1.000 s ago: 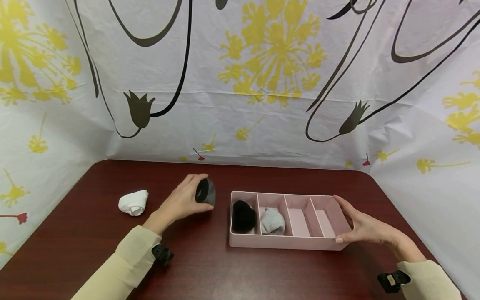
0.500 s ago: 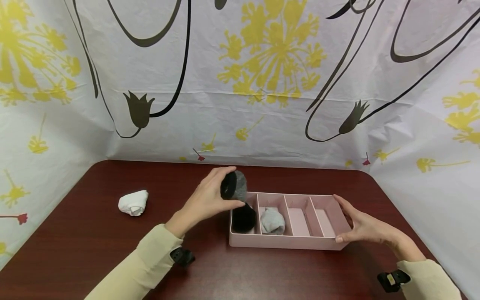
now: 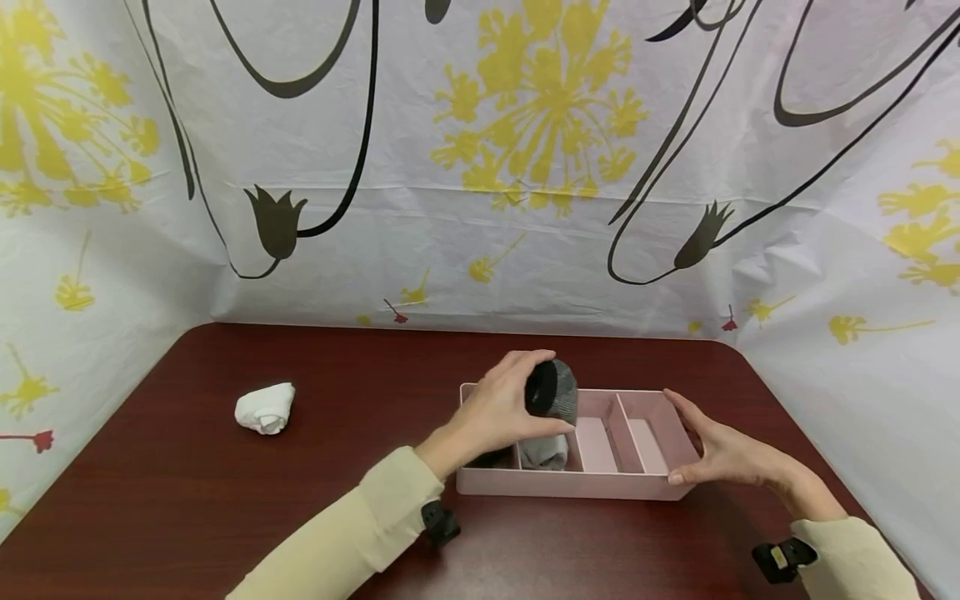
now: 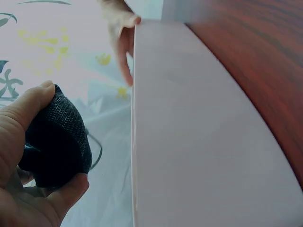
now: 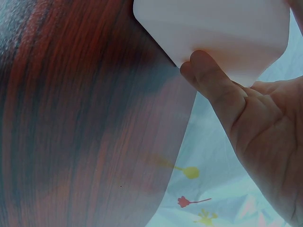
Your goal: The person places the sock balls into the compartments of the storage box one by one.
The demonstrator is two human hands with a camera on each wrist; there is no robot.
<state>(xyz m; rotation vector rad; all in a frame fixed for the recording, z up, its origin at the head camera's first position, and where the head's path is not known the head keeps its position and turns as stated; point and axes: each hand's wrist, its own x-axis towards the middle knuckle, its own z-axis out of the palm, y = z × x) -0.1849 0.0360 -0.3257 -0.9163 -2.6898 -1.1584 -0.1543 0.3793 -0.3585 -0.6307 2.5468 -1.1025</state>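
Observation:
My left hand (image 3: 498,408) pinches a rolled grey-and-black sock (image 3: 566,392) between thumb and fingers, above the pink divided box (image 3: 555,483). In the left wrist view the sock (image 4: 61,137) shows its dark ribbed side, held beside the box wall (image 4: 189,127). A light grey rolled sock (image 3: 543,452) lies in the second compartment from the left, partly covered by the hand. The black bundle (image 3: 491,459) in the leftmost compartment is mostly hidden. At the box's right end, my right hand (image 3: 738,454) grips it, thumb at the front corner and fingers at the back.
A white rolled sock (image 3: 266,408) lies on the left of the dark red-brown table (image 3: 345,367). The two right compartments (image 3: 648,442) show bare bottoms. A flower-printed white sheet (image 3: 420,250) stands behind the table and along its sides.
My left hand has carried the grey-and-black sock rightward, from left of the box to above its second and third compartments. The right hand keeps its grip on the box end.

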